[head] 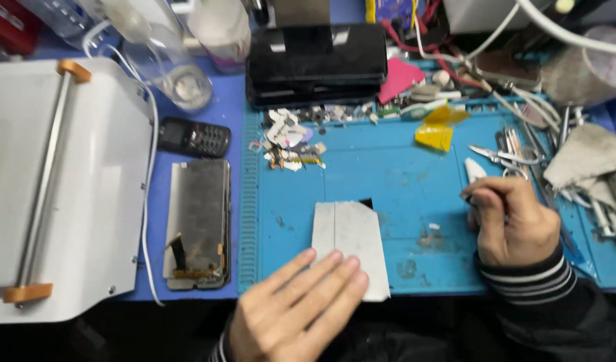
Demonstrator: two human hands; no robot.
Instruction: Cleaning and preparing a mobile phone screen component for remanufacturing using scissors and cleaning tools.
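The blue work mat [402, 201] serves as the landmark. On its near edge lies a pale grey sheet [351, 238], with the left hand [294, 308] on it. Toward the mat's right side the right hand [512, 221] shows a cuff striped black and white [529, 278]. At its far edge sit a yellow scrap [436, 133], a pink card [398, 79] and a glossy black box [316, 64]. Left of the mat lie a dark grey phone screen [199, 224], a small black keypad phone [194, 138] and a white machine [60, 188] with orange end caps. Right of it is a beige cloth [586, 161].
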